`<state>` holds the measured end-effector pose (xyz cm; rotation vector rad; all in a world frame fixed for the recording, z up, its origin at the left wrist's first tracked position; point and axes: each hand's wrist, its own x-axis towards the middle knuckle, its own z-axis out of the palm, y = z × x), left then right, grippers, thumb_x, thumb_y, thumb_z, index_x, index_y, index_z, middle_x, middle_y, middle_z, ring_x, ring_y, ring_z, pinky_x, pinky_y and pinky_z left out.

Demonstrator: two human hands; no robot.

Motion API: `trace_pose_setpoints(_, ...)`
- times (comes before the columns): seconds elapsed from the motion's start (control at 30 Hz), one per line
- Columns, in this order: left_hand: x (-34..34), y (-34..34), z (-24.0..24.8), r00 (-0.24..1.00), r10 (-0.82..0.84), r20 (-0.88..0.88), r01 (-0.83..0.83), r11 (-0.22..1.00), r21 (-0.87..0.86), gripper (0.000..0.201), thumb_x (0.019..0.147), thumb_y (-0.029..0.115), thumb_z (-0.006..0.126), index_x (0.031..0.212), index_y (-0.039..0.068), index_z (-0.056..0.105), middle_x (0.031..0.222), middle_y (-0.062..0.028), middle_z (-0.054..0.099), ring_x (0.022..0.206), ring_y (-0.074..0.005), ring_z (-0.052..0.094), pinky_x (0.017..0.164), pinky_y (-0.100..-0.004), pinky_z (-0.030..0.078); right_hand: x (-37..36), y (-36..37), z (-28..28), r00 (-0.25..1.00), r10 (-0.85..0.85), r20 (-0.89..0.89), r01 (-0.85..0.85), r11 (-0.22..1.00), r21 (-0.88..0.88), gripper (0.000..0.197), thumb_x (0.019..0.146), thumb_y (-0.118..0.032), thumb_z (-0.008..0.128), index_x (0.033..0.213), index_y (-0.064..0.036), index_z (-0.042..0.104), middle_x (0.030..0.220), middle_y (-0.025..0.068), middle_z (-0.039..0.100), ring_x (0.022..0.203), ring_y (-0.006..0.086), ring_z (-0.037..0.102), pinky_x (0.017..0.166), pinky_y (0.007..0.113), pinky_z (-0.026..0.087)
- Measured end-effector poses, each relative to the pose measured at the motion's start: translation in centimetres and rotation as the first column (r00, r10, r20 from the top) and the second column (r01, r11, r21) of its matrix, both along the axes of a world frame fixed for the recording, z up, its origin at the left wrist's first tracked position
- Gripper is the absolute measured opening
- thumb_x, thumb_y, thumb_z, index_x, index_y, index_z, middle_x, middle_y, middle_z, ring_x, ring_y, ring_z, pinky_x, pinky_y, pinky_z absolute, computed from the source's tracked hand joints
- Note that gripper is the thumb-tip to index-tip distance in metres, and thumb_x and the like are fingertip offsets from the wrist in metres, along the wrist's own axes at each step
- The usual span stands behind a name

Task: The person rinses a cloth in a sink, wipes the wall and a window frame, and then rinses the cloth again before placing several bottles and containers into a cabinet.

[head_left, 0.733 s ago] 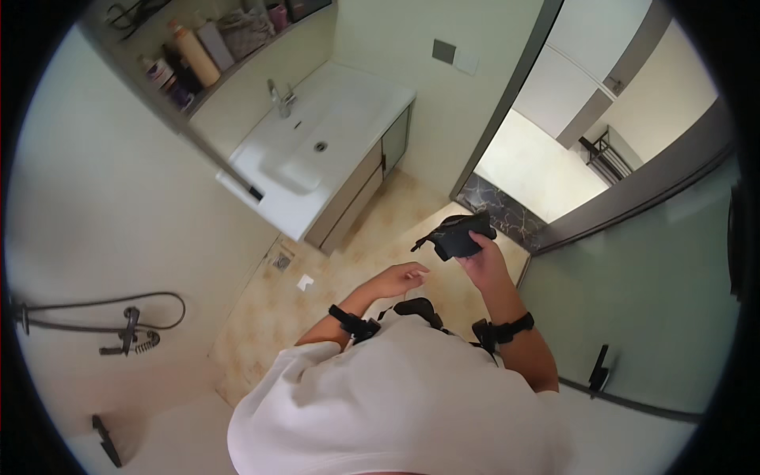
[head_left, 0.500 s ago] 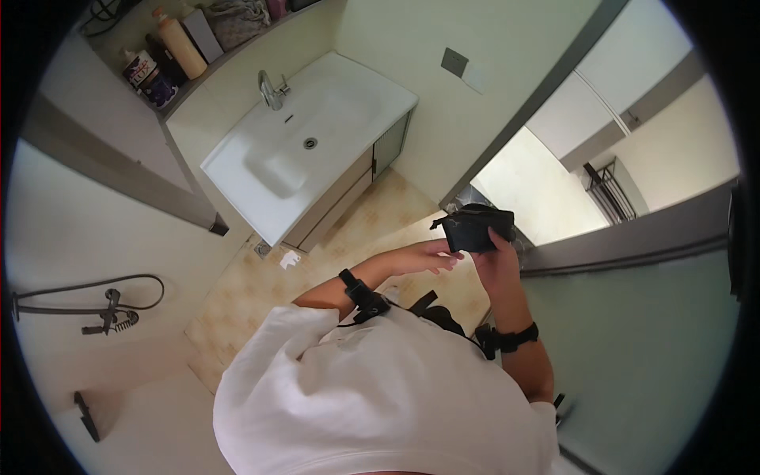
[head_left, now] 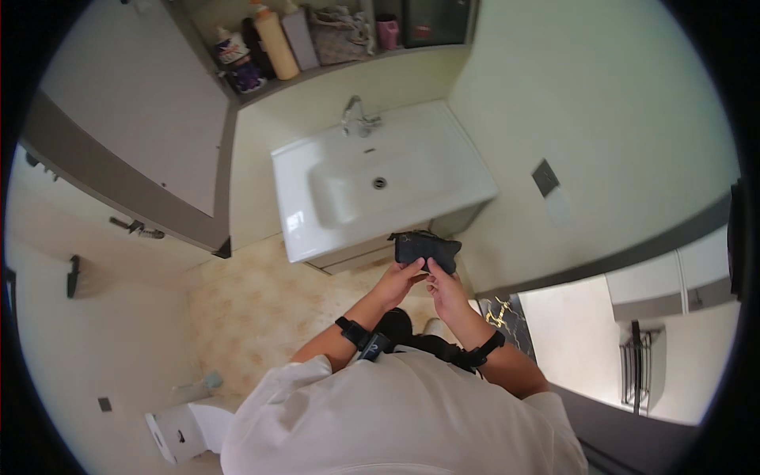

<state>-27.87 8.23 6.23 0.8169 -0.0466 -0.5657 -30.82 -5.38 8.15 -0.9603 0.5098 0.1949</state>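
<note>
Both our left hand (head_left: pixel 396 285) and right hand (head_left: pixel 448 293) pinch black pouch (head_left: pixel 426 248), twelve o'clock of thumbs (head_left: pixel 435 268); other fingers unclear.

Washbasin (head_left: pixel 427 170), white: bowl open from above; access over its front edge, left of the black pouch (head_left: pixel 427 251).
Black pouch: gripped by left hand (head_left: pixel 400 283) and right hand (head_left: pixel 445 286), close together, screening part of the drawer front (head_left: pixel 336 260) from above.
Faucet (head_left: pixel 358 119), chrome: stands at the basin's rear, in the way of a straight reach to the wall.
Shelf (head_left: pixel 340 66): above the faucet; bottles (head_left: pixel 277 43) crowd its left end, leaving narrow gaps.
Panel (head_left: pixel 142 134), grey-framed: juts out left, barring sideways approach to the shelf; wall strip (head_left: pixel 253 178) open between panel and basin.
</note>
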Motion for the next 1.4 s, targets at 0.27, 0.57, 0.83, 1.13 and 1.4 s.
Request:
trace_pose_setpoints(0.27, 5.2, 10.2, -2.0, 0.834, 0.499, -0.236, -0.531, 0.841, -0.1, 0.042, 0.091, 0.032, 0.055, 0.126, 0.009, 0.049, 0.125, -0.0083, 0.056, 0.115, -0.0227, 0.053, 0.099, -0.0442, 0.041, 10.5, 4.0, -4.5, 0.758, 0.649, 0.069, -0.632, 0.757, -0.167, 0.038, 0.084, -0.015, 0.066, 0.118, -0.0114, 0.051, 0.088, 0.0005, 0.06, 0.074, 0.0104, 0.056, 0.066, 0.025, 0.044)
trace_pose_setpoints(0.57, 9.5, 21.1, -5.2, 0.716, 0.63, -0.301, -0.624, 0.771, 0.128, 0.026, 0.089, 0.015, 0.047, 0.11, 0.003, 0.055, 0.101, -0.0086, 0.063, 0.096, -0.0217, 0.061, 0.084, -0.0368, 0.05, 30.8, 3.5, -7.8, 0.843, 0.502, -0.193, -0.53, 0.715, -0.457, 0.02, 0.084, -0.012, 0.06, 0.103, -0.0059, 0.056, 0.081, 0.0032, 0.059, 0.066, 0.0137, 0.057, 0.057, 0.023, 0.045)
trace_pose_setpoints(0.83, 13.4, 19.4, -7.6, 0.631, 0.701, -0.332, -0.65, 0.711, 0.267, 0.032, 0.089, 0.011, 0.047, 0.119, 0.001, 0.051, 0.11, -0.0112, 0.062, 0.098, -0.0226, 0.062, 0.086, -0.0361, 0.052, 51.4, 2.0, -11.5, 0.842, 0.537, 0.052, -0.397, 0.682, -0.614, 0.027, 0.082, -0.016, 0.063, 0.106, -0.0073, 0.056, 0.078, 0.0027, 0.057, 0.06, 0.013, 0.053, 0.05, 0.026, 0.043)
trace_pose_setpoints(1.13, 17.1, 15.8, -5.1, 0.592, 0.694, -0.41, -0.78, 0.622, -0.075, 0.039, 0.093, 0.021, 0.044, 0.125, -0.001, 0.047, 0.117, -0.0178, 0.059, 0.106, -0.0316, 0.059, 0.094, -0.0414, 0.049, 60.4, 9.4, -12.6, 0.627, 0.762, 0.164, 0.001, 0.209, -0.978, 0.042, 0.086, -0.022, 0.063, 0.126, -0.011, 0.054, 0.123, 0.0166, 0.05, 0.114, 0.0318, 0.051, 0.092, 0.041, 0.045)
trace_pose_setpoints(1.4, 24.5, 15.1, -9.4, 0.502, 0.681, -0.534, -0.679, 0.692, 0.244, 0.038, 0.093, 0.024, 0.048, 0.126, 0.006, 0.049, 0.122, -0.0129, 0.058, 0.111, -0.0279, 0.057, 0.095, -0.0446, 0.047, 60.9, 8.2, -14.8, 0.644, 0.722, 0.251, 0.252, 0.11, -0.962, 0.019, 0.094, -0.02, 0.053, 0.104, -0.0087, 0.065, 0.105, 0.0138, 0.06, 0.096, 0.0318, 0.059, 0.082, 0.04, 0.049)
